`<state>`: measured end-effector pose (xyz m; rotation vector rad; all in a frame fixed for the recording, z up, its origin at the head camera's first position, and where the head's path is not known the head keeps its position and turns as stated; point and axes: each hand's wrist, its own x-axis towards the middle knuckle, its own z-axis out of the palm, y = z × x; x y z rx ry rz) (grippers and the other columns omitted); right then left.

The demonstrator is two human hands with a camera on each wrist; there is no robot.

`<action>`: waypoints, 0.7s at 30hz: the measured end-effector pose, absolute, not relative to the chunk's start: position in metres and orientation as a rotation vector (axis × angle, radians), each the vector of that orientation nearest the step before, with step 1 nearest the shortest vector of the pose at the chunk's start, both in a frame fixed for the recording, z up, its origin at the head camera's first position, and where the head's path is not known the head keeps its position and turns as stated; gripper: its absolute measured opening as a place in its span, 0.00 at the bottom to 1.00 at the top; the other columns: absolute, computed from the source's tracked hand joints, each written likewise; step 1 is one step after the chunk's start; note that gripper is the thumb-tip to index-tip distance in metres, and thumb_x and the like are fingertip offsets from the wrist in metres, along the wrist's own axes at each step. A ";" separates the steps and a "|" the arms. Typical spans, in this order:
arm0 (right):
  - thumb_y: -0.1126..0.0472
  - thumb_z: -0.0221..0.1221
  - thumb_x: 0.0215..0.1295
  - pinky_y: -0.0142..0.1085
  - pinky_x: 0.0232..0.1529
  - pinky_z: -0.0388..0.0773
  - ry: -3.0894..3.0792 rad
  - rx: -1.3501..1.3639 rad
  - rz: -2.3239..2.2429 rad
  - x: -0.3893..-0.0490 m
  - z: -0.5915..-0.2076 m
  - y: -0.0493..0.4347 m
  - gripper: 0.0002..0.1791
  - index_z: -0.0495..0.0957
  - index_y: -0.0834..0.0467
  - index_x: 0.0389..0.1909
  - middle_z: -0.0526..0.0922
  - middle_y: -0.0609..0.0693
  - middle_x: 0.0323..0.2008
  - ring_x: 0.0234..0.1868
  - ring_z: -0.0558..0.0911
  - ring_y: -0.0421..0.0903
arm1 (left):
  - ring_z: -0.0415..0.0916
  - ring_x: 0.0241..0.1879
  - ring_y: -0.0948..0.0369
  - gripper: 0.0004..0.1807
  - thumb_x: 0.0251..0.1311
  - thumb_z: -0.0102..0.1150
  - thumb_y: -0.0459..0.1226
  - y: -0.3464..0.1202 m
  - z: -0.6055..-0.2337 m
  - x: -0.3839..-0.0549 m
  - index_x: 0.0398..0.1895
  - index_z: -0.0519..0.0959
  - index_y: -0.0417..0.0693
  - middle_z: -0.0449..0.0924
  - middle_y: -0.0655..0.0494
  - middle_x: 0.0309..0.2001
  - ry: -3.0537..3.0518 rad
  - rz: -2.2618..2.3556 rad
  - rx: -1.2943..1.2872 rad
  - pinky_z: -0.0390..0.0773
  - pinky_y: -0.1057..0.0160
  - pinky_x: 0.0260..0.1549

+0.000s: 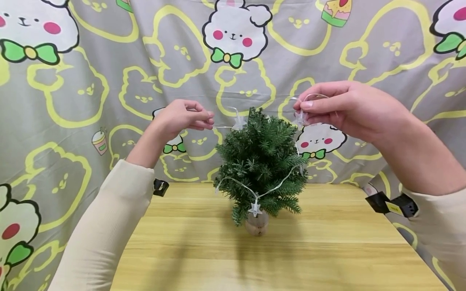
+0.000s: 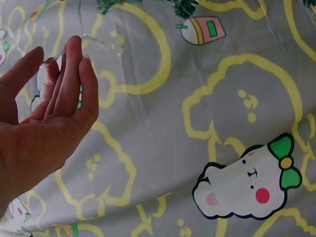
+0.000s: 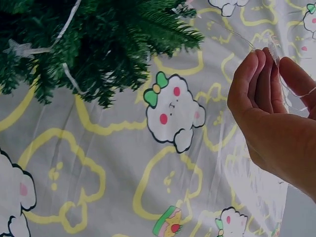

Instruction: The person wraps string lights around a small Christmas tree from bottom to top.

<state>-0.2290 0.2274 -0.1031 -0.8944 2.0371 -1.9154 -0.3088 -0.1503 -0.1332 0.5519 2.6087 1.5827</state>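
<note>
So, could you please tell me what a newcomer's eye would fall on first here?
Probably the green tree, standing on the table in the middle of the head view, with a star string draped across its front. The left hand and right hand hold that string on either side of the treetop. Behind hangs a cartoon-patterned cloth.

Grey hanging cloth (image 1: 182, 91) (printed with cartoon animals (image 1: 234, 34)), yellowish wood-grain tabletop (image 1: 204, 258)

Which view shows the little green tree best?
The head view: it shows the tree from its top to its base on the table. The right wrist view shows only part, cut off at the top left; the left wrist view catches just branch tips along its top edge.
</note>
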 end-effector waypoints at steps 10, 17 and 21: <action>0.69 0.55 0.74 0.33 0.46 0.84 2.154 -0.963 -1.785 -0.221 -0.097 0.223 0.13 0.78 0.71 0.54 0.82 0.57 0.50 0.43 0.84 0.47 | 0.86 0.52 0.53 0.17 0.70 0.62 0.43 -0.162 -0.140 -0.301 0.45 0.78 0.35 0.87 0.48 0.47 2.570 1.542 0.604 0.80 0.56 0.59; 0.65 0.55 0.76 0.38 0.44 0.78 2.450 -1.017 -1.431 -0.207 -0.094 0.224 0.13 0.77 0.70 0.53 0.80 0.59 0.47 0.45 0.77 0.54 | 0.84 0.54 0.52 0.14 0.69 0.63 0.40 -0.166 -0.144 -0.295 0.44 0.79 0.35 0.85 0.44 0.52 2.546 1.441 0.659 0.79 0.55 0.59; 0.66 0.55 0.75 0.41 0.52 0.77 2.489 -1.034 -1.334 -0.201 -0.094 0.228 0.12 0.78 0.69 0.51 0.81 0.61 0.45 0.49 0.77 0.59 | 0.83 0.54 0.50 0.13 0.67 0.65 0.40 -0.165 -0.146 -0.289 0.44 0.80 0.37 0.85 0.46 0.51 2.525 1.368 0.694 0.78 0.51 0.61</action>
